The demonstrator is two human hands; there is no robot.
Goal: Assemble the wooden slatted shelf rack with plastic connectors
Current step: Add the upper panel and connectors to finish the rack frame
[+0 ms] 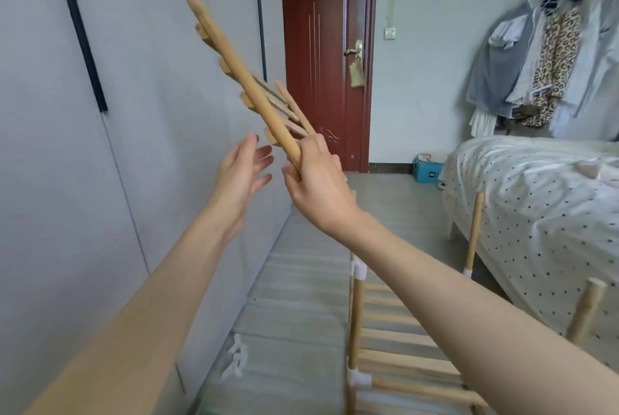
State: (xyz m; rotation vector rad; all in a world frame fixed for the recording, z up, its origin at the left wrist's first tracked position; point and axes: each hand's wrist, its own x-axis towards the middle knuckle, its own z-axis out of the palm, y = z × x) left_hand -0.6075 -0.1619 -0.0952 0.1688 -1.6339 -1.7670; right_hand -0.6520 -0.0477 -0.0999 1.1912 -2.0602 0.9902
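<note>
Gripping slatted panel point(244, 79), right hand point(318, 180); far slats hidden.

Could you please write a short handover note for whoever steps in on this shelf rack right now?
Right hand grips the lower end of a slatted shelf panel, held up in the air. Left hand is open beside it, holding nothing.
Partly built rack stands on the floor, white connectors on its posts; loose connectors lie near the wall.
Left: fit the held panel onto the rack.

Red door point(326, 56) ahead; spotted bed point(536, 200) right (clothes point(549, 59) hanging above).
</note>
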